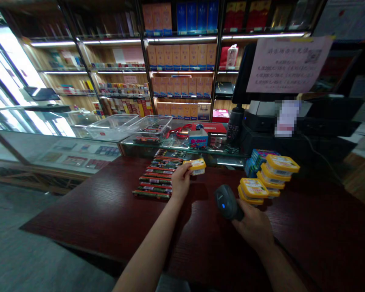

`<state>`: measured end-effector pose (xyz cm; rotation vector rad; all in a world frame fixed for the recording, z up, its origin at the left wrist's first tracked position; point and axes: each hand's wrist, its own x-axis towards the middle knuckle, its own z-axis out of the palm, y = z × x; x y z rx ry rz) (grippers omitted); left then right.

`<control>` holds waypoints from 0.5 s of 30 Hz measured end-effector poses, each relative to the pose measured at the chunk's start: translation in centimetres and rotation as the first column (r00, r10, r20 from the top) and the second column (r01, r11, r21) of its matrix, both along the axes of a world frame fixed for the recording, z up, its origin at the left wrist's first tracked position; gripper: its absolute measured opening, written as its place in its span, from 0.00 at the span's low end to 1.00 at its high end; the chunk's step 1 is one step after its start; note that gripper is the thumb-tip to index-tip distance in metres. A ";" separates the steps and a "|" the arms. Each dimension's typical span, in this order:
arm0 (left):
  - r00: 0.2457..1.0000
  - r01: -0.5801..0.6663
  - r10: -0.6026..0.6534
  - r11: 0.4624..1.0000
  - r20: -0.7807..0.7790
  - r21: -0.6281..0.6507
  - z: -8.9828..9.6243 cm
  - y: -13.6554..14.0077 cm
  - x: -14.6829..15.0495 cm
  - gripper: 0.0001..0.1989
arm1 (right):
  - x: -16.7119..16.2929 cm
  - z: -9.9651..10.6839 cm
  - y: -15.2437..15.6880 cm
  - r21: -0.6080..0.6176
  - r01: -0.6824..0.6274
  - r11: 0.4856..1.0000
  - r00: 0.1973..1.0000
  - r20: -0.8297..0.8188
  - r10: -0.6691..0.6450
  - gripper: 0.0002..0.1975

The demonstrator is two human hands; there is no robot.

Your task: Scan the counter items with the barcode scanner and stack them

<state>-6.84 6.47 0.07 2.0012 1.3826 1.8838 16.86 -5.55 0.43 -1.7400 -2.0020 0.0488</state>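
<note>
My left hand (181,178) grips a small plastic tub (196,166) with a yellow lid, holding it above the counter. A printed label, which looks like a barcode, shows on the tub's near side. In my right hand (255,223) is a dark barcode scanner (226,201) with a lit blue spot, its head tilted toward the left. Beyond the right hand stand stacked yellow-lidded tubs (282,164), with a shorter stack (254,188) in front. Left of my left hand, slim packaged sticks (154,187) lie in a row, partly hidden by that hand.
The dark wooden counter (109,207) spans the foreground. Blue-green packets (255,160) stand behind the tubs. A glass ledge holds clear plastic bins (152,123) and a small blue-pink box (198,139). A monitor (242,75) with a paper sign rises at right; a cable trails by my right wrist.
</note>
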 end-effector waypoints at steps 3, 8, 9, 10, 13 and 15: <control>0.999 0.003 -0.003 1.000 -0.036 0.002 0.8 2.4 -1.4 0.12 | -0.1 -0.1 0.0 -0.023 -0.007 1.000 1.000 0.001 0.007 0.11; 0.991 0.014 -0.024 0.997 -0.133 -0.078 0.5 4.9 -3.4 0.13 | -0.1 -0.4 0.1 -0.040 -0.008 0.999 1.000 0.010 0.008 0.11; 0.988 0.010 -0.024 0.996 -0.154 -0.091 0.3 5.1 -3.6 0.13 | 0.0 -0.5 0.1 -0.040 -0.015 0.999 1.000 0.006 0.015 0.11; 0.984 0.005 -0.024 0.994 -0.177 -0.106 0.1 5.2 -3.7 0.14 | 0.0 -0.6 0.1 -0.040 -0.020 0.999 1.000 0.000 0.020 0.11; 0.971 -0.007 -0.028 0.989 -0.236 -0.146 -0.2 5.3 -3.8 0.16 | 0.0 -0.6 0.0 -0.050 -0.026 0.998 1.000 -0.011 0.025 0.12; 0.969 -0.021 -0.019 0.987 -0.245 -0.159 -0.3 5.4 -3.8 0.16 | 0.0 -0.5 -0.1 -0.060 -0.031 0.998 0.999 -0.011 0.030 0.12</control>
